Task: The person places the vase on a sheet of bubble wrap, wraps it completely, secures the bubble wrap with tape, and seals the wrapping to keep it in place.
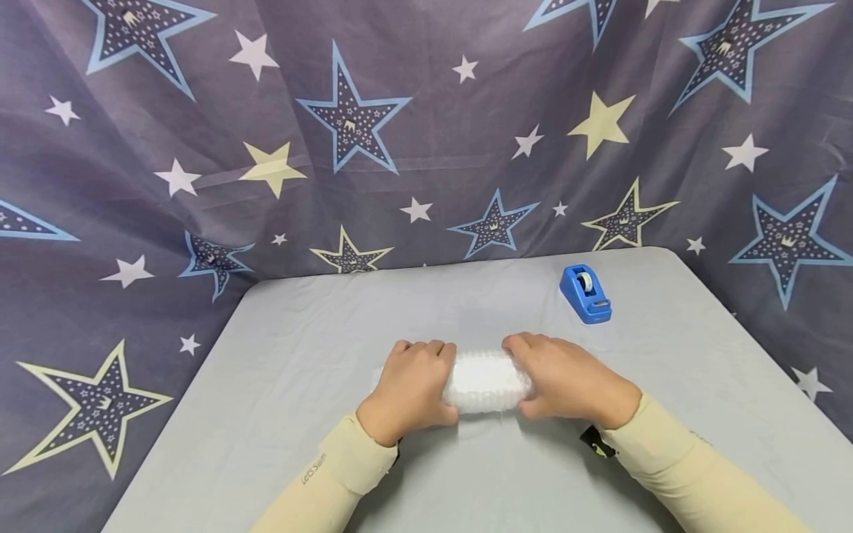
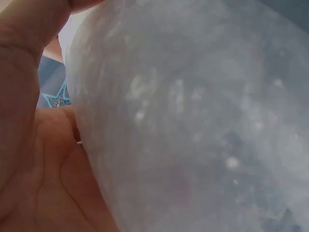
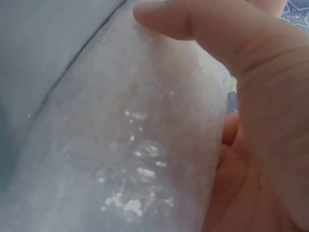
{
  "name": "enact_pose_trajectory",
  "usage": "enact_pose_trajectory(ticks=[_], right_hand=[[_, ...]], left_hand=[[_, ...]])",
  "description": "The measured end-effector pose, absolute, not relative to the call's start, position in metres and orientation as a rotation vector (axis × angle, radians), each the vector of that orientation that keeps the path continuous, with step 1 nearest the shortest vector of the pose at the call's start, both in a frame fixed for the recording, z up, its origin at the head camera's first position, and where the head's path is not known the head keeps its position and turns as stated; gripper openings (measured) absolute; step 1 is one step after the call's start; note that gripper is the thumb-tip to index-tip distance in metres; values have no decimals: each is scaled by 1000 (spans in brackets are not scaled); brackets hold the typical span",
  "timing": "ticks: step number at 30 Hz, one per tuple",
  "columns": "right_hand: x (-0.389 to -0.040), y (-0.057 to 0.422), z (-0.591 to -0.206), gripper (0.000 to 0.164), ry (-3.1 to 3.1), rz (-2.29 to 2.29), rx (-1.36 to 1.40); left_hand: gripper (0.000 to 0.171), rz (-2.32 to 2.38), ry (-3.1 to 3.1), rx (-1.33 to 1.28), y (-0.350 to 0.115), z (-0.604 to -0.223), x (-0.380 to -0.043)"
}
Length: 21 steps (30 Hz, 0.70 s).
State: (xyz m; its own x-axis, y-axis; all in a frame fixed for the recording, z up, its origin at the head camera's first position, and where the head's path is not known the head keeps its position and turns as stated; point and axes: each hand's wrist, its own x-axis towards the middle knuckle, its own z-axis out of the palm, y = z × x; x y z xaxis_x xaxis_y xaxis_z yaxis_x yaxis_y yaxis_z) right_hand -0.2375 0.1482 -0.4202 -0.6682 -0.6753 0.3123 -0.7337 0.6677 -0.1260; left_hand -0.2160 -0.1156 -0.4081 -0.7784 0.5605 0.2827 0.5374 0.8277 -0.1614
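Note:
A white bundle rolled in clear bubble wrap (image 1: 486, 382) lies crosswise between both hands, close over the table. My left hand (image 1: 415, 385) grips its left end, thumb on the near side and fingers over the top. At the other end my right hand (image 1: 561, 376) holds it the same way. Up close in the left wrist view, the wrap (image 2: 169, 121) fills most of the picture beside the palm. In the right wrist view the thumb (image 3: 169, 19) presses on the shiny, bubbled plastic (image 3: 140, 159). Whatever is inside the wrap is hidden.
Toward the back right of the grey-covered table (image 1: 320, 326) stands a blue tape dispenser (image 1: 586, 295) with a roll of tape in it. A dark curtain printed with stars (image 1: 426, 133) hangs behind the table and along its sides.

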Motion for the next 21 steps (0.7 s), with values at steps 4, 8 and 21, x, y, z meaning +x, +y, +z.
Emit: enact_pose_trajectory(ticks=[4, 8, 21], right_hand=[[-240, 149, -419, 78, -2630, 336, 1138], [-241, 148, -417, 76, -2619, 319, 1137], [-243, 150, -420, 76, -2592, 362, 1142]], left_hand=[[53, 102, -2662, -827, -116, -408, -217], [50, 100, -2640, -826, -117, -408, -217], [46, 106, -2591, -820, -118, -408, -219]])
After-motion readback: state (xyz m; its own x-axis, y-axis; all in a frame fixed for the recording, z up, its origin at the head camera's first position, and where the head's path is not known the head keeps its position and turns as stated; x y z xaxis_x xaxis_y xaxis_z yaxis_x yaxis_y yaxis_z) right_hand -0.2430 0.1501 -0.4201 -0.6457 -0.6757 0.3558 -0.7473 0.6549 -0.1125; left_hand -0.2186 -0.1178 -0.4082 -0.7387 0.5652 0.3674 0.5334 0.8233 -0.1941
